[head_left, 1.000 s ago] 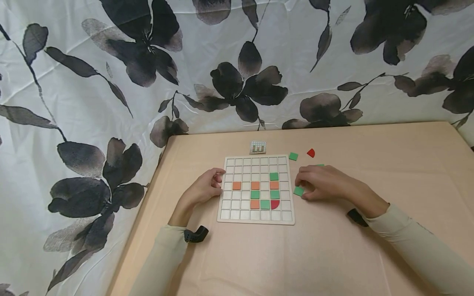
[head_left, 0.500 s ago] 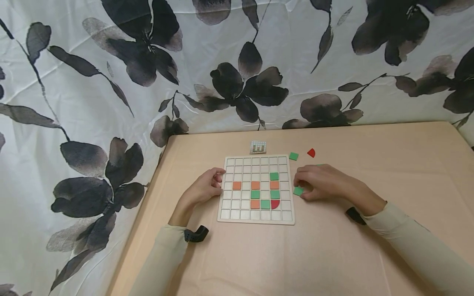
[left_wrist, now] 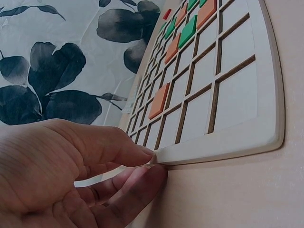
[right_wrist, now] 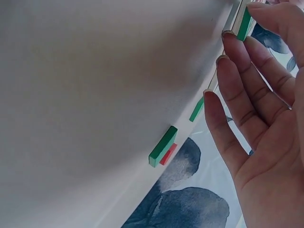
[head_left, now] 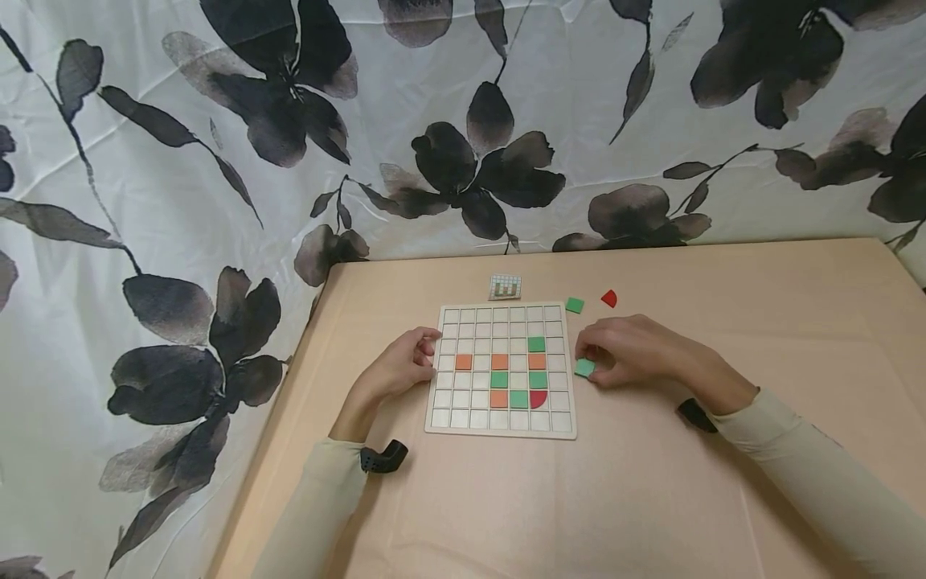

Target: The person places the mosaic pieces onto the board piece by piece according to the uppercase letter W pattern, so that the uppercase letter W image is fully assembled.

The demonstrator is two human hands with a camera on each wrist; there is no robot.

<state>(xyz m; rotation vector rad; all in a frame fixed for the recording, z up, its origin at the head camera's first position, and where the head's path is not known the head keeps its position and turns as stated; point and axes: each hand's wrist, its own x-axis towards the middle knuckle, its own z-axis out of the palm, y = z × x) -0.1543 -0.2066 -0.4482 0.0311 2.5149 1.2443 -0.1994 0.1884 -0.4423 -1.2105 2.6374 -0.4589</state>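
A white grid board (head_left: 477, 429) lies on the table, with several orange and green square tiles and a red quarter-round tile (head_left: 538, 399) set in its cells. My left hand (head_left: 396, 367) holds the board's left edge; in the left wrist view the thumb and fingertips (left_wrist: 159, 178) meet at the rim. Just off the right edge, my right hand (head_left: 633, 350) pinches a green square tile (head_left: 584, 367) between thumb and fingers. The right wrist view shows that tile's side (right_wrist: 244, 23) at the fingertips.
Beyond my right hand lie a loose green tile (head_left: 575, 305) and a red quarter-round piece (head_left: 610, 298). Another loose green tile (right_wrist: 163, 146) shows only in the right wrist view. A small pattern card (head_left: 505, 287) sits behind the board. A floral curtain (head_left: 463, 121) hangs past the table's far edge.
My right hand and the green tile have shifted up slightly in the head view. The hand now covers the loose green tile seen behind it earlier. My left hand stays put.
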